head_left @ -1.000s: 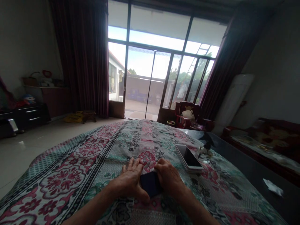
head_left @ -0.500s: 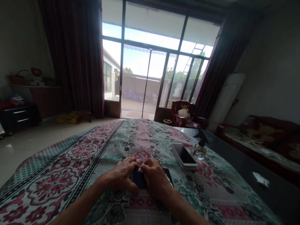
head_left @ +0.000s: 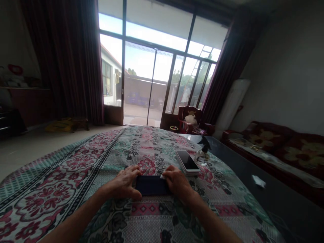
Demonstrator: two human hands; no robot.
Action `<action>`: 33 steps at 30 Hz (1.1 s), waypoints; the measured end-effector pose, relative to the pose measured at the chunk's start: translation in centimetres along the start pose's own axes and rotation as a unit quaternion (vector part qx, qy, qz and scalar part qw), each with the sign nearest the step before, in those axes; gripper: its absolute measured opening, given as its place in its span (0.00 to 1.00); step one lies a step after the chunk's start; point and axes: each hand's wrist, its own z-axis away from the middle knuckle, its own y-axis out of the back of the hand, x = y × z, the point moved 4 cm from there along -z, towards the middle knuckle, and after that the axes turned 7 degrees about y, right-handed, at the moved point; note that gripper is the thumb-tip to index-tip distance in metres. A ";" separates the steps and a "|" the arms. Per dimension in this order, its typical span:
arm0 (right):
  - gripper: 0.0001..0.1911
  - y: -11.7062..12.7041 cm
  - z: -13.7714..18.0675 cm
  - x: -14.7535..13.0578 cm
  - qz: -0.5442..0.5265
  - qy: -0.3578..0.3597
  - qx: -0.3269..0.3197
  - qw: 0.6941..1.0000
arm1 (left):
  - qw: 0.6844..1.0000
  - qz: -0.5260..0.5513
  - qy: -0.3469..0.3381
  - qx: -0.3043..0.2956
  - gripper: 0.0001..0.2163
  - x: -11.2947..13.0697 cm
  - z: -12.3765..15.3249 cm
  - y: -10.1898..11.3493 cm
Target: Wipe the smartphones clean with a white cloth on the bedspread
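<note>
A dark blue, flat rectangular thing (head_left: pixel 152 185), perhaps a phone or a case, lies crosswise on the flowered cloth (head_left: pixel 146 222). My left hand (head_left: pixel 125 182) grips its left end, thumb at the near edge and fingers at the far edge. At the right end, my right hand (head_left: pixel 178 184) has its fingers closed on a small white tissue (head_left: pixel 162 177), pressed to the surface; only a bit of the tissue shows. Beyond my right hand, a white phone (head_left: pixel 188 160) lies screen up on top of another flat white thing.
Beside the white phone stands a small clear glass object (head_left: pixel 202 158) with a dark top. A crumpled white paper (head_left: pixel 258 181) lies on the dark table (head_left: pixel 249 202) at right. Farther off are a wooden chair (head_left: pixel 191 118), a sofa (head_left: pixel 268 135) and glass doors (head_left: pixel 139 84).
My right hand has slid rightward along the dark blue thing with the tissue, uncovering its middle. My left hand stays at the left end. The whole view has shifted a little to the right.
</note>
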 end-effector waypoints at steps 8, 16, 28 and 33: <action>0.13 1.0 2.3 -0.1 0.004 0.037 -0.003 0.999 | 1.000 -0.006 0.001 0.013 0.36 -0.4 -0.1 -0.2; 0.14 2.0 5.4 -1.6 -0.019 0.074 -0.019 0.997 | 1.000 -0.010 -0.001 0.020 0.38 -1.1 -0.7 -0.7; 0.12 -0.4 1.0 -2.5 0.049 -0.009 0.010 0.999 | 1.000 -0.014 0.000 0.023 0.37 -0.4 -0.2 -0.2; 0.14 0.5 4.0 -3.3 -0.006 0.067 -0.012 0.998 | 1.000 -0.011 0.001 0.018 0.37 -0.5 -0.3 -0.3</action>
